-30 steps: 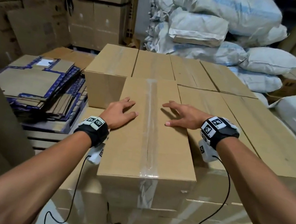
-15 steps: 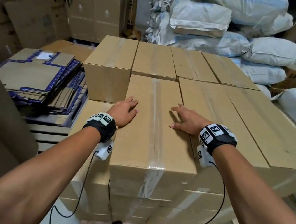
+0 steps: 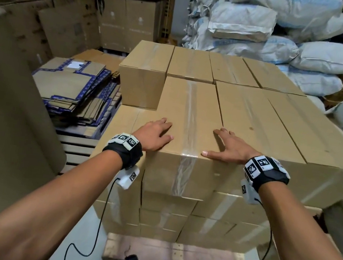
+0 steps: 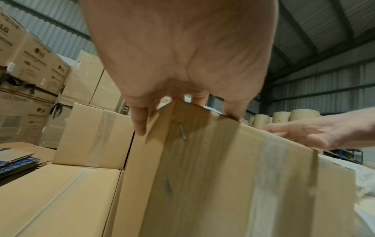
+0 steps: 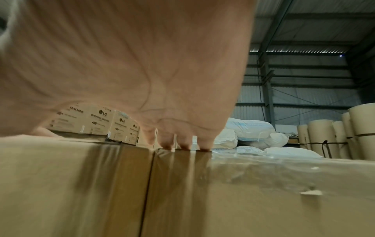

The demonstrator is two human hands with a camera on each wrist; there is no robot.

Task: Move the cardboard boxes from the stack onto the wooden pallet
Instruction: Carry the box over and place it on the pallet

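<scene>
Top box (image 3: 188, 119) sat on the pallet (image 3: 168, 256) load, front row, flush with its neighbours. My left hand (image 3: 154, 135) lay flat on its top near the left edge, thumb over the side; my right hand (image 3: 230, 148) pressed flat near the right edge. Fingers straight, gripping nothing. Judged: load several layers high. The top layer had one gap at front left (image 3: 127, 118). Source stack not in view; remaining count unknown.

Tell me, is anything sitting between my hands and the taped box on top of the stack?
Nothing visible. Your left hand and right hand both lie flat on the top of the taped box, near its front edge, touching the cardboard directly. The left hand's fingers reach over its left corner.
</scene>
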